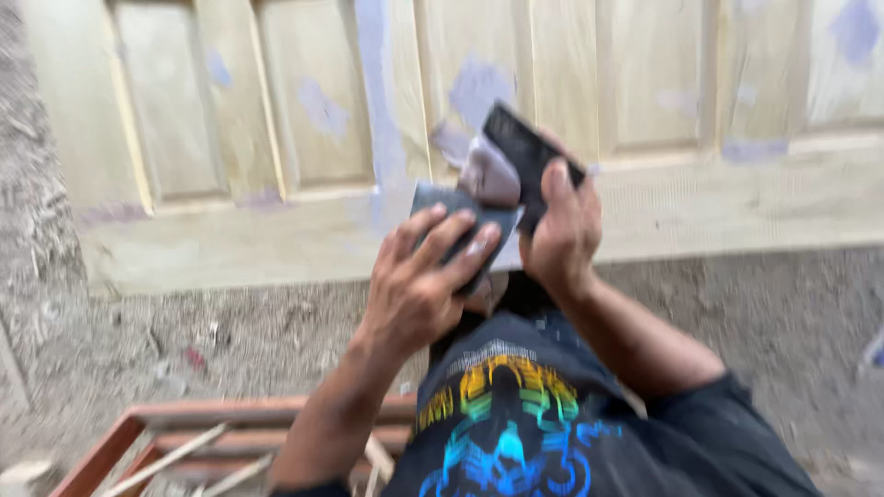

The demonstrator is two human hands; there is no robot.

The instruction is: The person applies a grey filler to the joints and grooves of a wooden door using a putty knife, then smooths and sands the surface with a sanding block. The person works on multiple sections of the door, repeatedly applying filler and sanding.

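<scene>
Left hand [414, 285] presses its fingers on a dark sanding sheet [460, 216]; right hand [560, 235] pinches that sheet's far, lifted end, in front of the patched wooden door [276, 120]. Pulled unevenly, the sheet could tear crookedly or slip.

So the panelled door [552, 110] lies flat across the far side, sitting on the dusty floor [737, 313]. Both hands are up in front of its near edge, left hand [419, 276] just left of the right hand [562, 230], and a folded sheet of sandpaper [488, 184] sits between them, touching both. Down at the near left there's a wooden frame [184, 437] on the floor.
</scene>
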